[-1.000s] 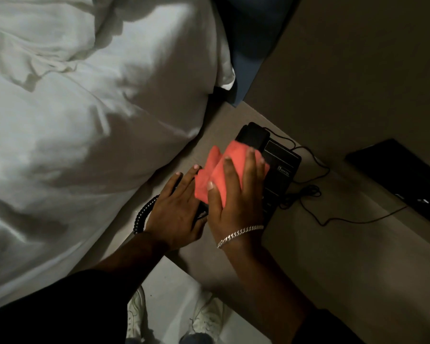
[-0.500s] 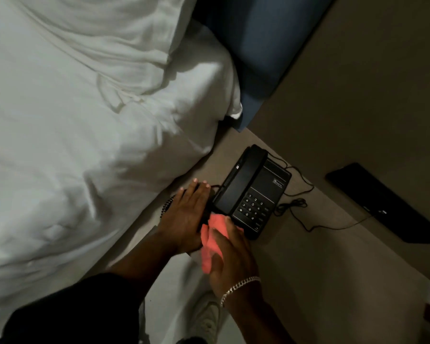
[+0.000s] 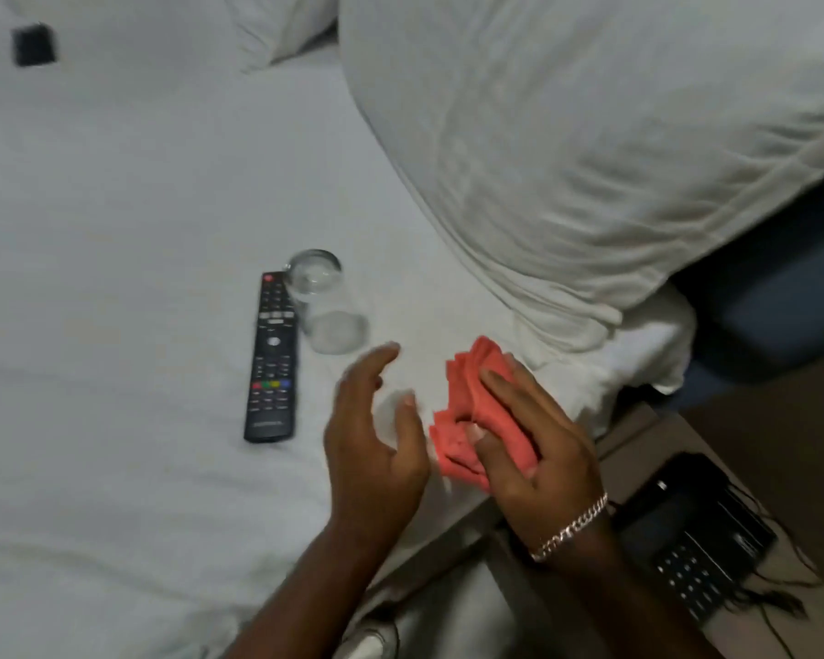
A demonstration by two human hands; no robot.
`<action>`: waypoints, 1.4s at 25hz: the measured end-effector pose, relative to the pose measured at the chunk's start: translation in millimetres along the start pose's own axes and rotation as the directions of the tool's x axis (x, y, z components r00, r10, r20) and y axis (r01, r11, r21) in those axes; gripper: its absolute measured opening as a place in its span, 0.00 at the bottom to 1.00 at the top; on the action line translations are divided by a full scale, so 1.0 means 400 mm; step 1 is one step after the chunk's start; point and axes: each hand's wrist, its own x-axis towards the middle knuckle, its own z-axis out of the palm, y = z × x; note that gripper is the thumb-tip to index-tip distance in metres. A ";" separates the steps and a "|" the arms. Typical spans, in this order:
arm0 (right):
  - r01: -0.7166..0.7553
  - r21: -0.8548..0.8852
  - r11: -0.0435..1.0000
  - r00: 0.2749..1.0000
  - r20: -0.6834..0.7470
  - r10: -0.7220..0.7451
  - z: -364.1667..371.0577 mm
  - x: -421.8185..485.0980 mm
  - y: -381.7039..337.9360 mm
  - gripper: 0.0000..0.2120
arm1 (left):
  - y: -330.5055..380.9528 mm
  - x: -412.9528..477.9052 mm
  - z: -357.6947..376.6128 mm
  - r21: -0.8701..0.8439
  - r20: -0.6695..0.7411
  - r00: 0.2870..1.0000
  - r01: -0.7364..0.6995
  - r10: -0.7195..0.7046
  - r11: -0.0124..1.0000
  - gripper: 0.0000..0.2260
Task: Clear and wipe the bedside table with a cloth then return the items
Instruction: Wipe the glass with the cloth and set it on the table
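Note:
My right hand (image 3: 529, 449) holds a bunched coral-red cloth (image 3: 472, 406) above the white bed sheet, near the bed's edge. My left hand (image 3: 377, 435) hovers just left of it, fingers apart and empty. A black remote control (image 3: 271, 359) lies on the sheet to the left. A clear glass (image 3: 327, 302) lies on its side beside the remote. The black desk phone (image 3: 700, 539) sits on the beige bedside table (image 3: 648, 435) at the lower right, partly hidden by my right wrist.
A large white pillow (image 3: 591, 135) fills the upper right, overhanging the bed's corner. A small dark object (image 3: 33, 44) lies on the bed at the far upper left. Phone cords (image 3: 776, 601) trail over the table. A white shoe (image 3: 367, 644) shows on the floor below.
Both hands left the phone and table and moved left over the bed. The view swung left, so the remote and the glass now show. The cloth stays in my right hand.

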 end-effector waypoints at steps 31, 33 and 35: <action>-0.457 0.789 0.410 0.527 -0.131 0.840 -0.373 -0.377 0.172 0.07 | 0.193 -0.353 0.429 -0.040 0.857 0.201 0.944 -0.475 0.328 0.20; -0.477 0.778 0.409 0.493 -0.148 0.857 -0.433 -0.460 0.199 0.07 | 0.233 -0.456 0.484 0.031 0.794 0.227 0.911 -0.564 0.411 0.22; -0.548 0.671 0.500 0.461 -0.255 0.850 -0.504 -0.544 0.224 0.08 | 0.281 -0.576 0.534 0.063 0.709 0.373 0.812 -0.598 0.581 0.23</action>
